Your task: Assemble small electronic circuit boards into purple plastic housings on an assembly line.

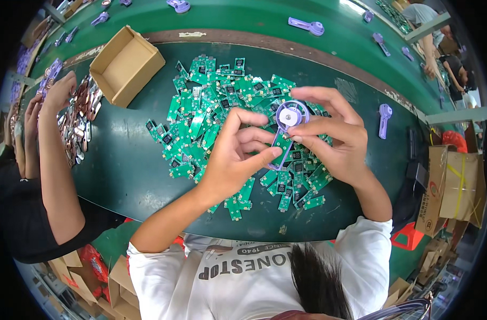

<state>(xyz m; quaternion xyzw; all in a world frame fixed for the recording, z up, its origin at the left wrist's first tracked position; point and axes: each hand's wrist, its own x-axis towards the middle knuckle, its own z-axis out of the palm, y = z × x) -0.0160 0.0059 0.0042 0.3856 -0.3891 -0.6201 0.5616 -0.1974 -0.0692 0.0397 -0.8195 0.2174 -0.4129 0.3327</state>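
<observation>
Over the pile of circuit boards, my left hand (238, 152) is closed around the handle of a purple handheld fan housing (276, 167). A green circuit board (282, 143) lies in its handle under my left thumb. The round head has a white disc (291, 117) with a small metal centre. My right hand (337, 133) pinches thumb and index finger at the neck of the housing, just below the disc; any small wire between those fingertips is too small to make out. Its other fingers reach past the head's right side.
Many loose green circuit boards (192, 114) cover the middle of the dark green table (120, 170). An open cardboard box (127, 66) sits at the back left. Purple fans (385, 121) lie right and on the belt (238, 13) beyond. A co-worker's arm (59, 165) works at left beside shiny parts (83, 120).
</observation>
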